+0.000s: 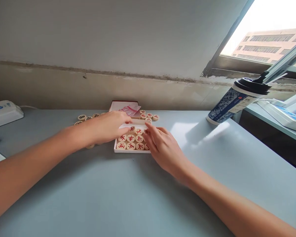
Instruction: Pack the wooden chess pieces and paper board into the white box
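Note:
A shallow white box (128, 150) lies on the grey table (113, 197) and holds several round wooden chess pieces (131, 138) with red characters. My left hand (108, 126) reaches over the box's far left side, its fingers curled and pinching a piece at the top row. My right hand (160, 144) rests at the box's right side with fingers stretched out, the fingertips touching the pieces there. Loose chess pieces (149, 116) lie behind the box, and more loose pieces (85, 118) lie behind my left hand.
The box lid (120, 106) with a pink folded sheet (132, 110) lies near the wall. A blue-and-white cup (234, 98) with a black lid stands at the right. A white device (3, 113) sits at the far left. A second desk with white equipment (286, 113) adjoins on the right.

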The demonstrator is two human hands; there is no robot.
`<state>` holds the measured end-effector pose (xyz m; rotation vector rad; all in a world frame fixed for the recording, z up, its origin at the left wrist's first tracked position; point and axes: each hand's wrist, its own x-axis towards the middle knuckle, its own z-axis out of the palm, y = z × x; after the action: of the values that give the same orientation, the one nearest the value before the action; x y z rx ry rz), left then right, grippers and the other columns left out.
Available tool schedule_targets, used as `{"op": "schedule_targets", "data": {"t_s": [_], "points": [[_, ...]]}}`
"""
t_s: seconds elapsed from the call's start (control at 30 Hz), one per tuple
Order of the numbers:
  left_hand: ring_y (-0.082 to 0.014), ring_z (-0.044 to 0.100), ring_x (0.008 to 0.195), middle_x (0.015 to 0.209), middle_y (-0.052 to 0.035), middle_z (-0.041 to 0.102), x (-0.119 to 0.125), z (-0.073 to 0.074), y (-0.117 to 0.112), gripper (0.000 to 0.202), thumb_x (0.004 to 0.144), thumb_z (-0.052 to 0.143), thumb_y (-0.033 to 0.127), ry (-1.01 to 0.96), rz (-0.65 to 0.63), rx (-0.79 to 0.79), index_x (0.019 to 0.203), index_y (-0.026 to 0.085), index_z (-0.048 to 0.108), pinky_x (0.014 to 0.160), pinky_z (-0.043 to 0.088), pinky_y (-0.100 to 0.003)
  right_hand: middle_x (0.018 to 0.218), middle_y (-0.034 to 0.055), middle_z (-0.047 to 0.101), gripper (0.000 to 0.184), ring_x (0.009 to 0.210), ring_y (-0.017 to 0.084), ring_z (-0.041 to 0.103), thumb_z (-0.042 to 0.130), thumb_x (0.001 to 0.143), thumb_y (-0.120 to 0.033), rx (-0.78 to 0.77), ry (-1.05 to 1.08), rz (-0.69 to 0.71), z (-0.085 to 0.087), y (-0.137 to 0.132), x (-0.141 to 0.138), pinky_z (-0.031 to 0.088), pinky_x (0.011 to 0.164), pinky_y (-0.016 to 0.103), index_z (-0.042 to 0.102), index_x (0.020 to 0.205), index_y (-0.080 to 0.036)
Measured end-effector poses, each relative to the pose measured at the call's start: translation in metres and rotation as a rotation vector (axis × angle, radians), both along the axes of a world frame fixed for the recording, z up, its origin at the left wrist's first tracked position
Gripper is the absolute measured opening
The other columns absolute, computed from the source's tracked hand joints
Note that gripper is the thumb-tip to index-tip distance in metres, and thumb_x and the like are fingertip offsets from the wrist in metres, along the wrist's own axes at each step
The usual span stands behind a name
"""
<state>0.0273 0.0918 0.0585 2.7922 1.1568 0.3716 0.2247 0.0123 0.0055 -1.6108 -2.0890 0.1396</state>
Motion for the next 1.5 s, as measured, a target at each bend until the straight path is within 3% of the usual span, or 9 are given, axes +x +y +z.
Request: {"op": "schedule_targets", "data": {"t_s": [0.1, 0.33, 0.43, 0.6, 0.77, 1.1, 1.27, 1.37, 1.5], "points": [[-0.0215, 0.064, 0.093, 0.102, -0.0030, 0.067, -0.009, -0.003, -0.031, 0.025, 0.096, 0.043, 0.032, -0.032, -0.094, 0.105, 0.107, 0.027, 0.065, 0.074, 0.048, -0.032, 0.081, 0.0078, 0.070, 0.038, 0.091, 0.027, 0.057, 0.036, 0.101, -0.032, -0.008, -0.122, 0.007, 0.006, -0.006, -0.002, 0.044, 0.078, 0.037, 0.047, 0.131, -0.012], [-0.0257, 0.061, 0.101, 0.108, -0.0085, 0.064, -0.026, -0.042, -0.083, 0.027, 0.090, 0.045, 0.010, 0.000, -0.260, 0.251, 0.109, 0.018, 0.063, 0.081, 0.051, -0.041, 0.070, 0.0045, 0.065, 0.031, 0.068, 0.022, 0.055, 0.034, 0.101, -0.030, 0.092, -0.206, -0.049, 0.014, -0.011, -0.004, 0.038, 0.065, 0.034, 0.062, 0.106, -0.017], [-0.0261, 0.060, 0.102, 0.111, -0.0104, 0.063, -0.032, -0.056, -0.084, 0.028, 0.089, 0.046, 0.007, -0.025, -0.259, 0.279, 0.110, 0.016, 0.063, 0.083, 0.051, -0.042, 0.082, 0.0057, 0.068, 0.034, 0.079, 0.021, 0.059, 0.032, 0.103, -0.029, 0.067, -0.124, 0.023, 0.013, -0.007, -0.001, 0.043, 0.073, 0.036, 0.064, 0.100, -0.018], [-0.0246, 0.058, 0.112, 0.131, -0.0106, 0.056, -0.031, -0.061, -0.084, 0.047, 0.092, 0.047, 0.011, -0.023, -0.273, 0.310, 0.139, 0.015, 0.044, 0.091, 0.050, -0.041, 0.133, 0.0050, 0.059, 0.031, 0.125, 0.022, 0.049, 0.035, 0.103, -0.032, 0.018, -0.087, 0.218, 0.006, 0.000, 0.005, 0.040, 0.102, 0.040, 0.059, 0.119, -0.022], [-0.0237, 0.060, 0.108, 0.124, -0.0090, 0.060, -0.028, -0.060, -0.083, 0.040, 0.094, 0.046, 0.014, -0.059, -0.275, 0.240, 0.133, 0.014, 0.048, 0.088, 0.051, -0.040, 0.127, 0.0043, 0.064, 0.032, 0.124, 0.021, 0.051, 0.035, 0.103, -0.032, 0.021, -0.120, 0.307, 0.002, 0.001, 0.005, 0.037, 0.108, 0.042, 0.059, 0.121, -0.020], [-0.0210, 0.059, 0.096, 0.106, -0.0074, 0.058, -0.032, -0.058, -0.080, 0.015, 0.096, 0.045, 0.026, -0.242, -0.173, 0.016, 0.104, 0.017, 0.055, 0.081, 0.052, -0.036, 0.131, 0.0047, 0.061, 0.034, 0.131, 0.021, 0.045, 0.032, 0.103, -0.028, 0.040, -0.065, 0.247, 0.009, 0.003, 0.007, 0.043, 0.105, 0.044, 0.064, 0.114, -0.022], [-0.0238, 0.058, 0.100, 0.112, -0.0078, 0.056, -0.032, -0.060, -0.082, 0.043, 0.081, 0.068, 0.046, -0.241, -0.155, -0.006, 0.109, 0.018, 0.053, 0.083, 0.051, -0.038, 0.117, 0.0041, 0.069, 0.041, 0.113, 0.020, 0.059, 0.029, 0.104, -0.028, -0.076, -0.044, 0.269, 0.010, 0.003, 0.006, 0.048, 0.094, 0.038, 0.069, 0.098, -0.021], [-0.0226, 0.057, 0.100, 0.115, -0.0064, 0.055, -0.031, -0.062, -0.082, 0.038, 0.081, 0.067, 0.037, -0.229, -0.083, 0.023, 0.111, 0.019, 0.052, 0.085, 0.050, -0.037, 0.102, 0.0034, 0.072, 0.042, 0.094, 0.018, 0.064, 0.029, 0.104, -0.029, -0.132, -0.004, 0.236, 0.012, 0.002, 0.005, 0.050, 0.083, 0.036, 0.069, 0.096, -0.021], [-0.0199, 0.057, 0.096, 0.111, -0.0056, 0.054, -0.031, -0.062, -0.081, 0.022, 0.087, 0.053, 0.017, -0.232, -0.017, 0.129, 0.109, 0.019, 0.053, 0.084, 0.046, -0.036, 0.111, 0.0034, 0.070, 0.041, 0.102, 0.018, 0.063, 0.028, 0.104, -0.032, -0.089, 0.075, 0.193, 0.011, 0.003, 0.006, 0.049, 0.089, 0.035, 0.068, 0.107, -0.022]]}}
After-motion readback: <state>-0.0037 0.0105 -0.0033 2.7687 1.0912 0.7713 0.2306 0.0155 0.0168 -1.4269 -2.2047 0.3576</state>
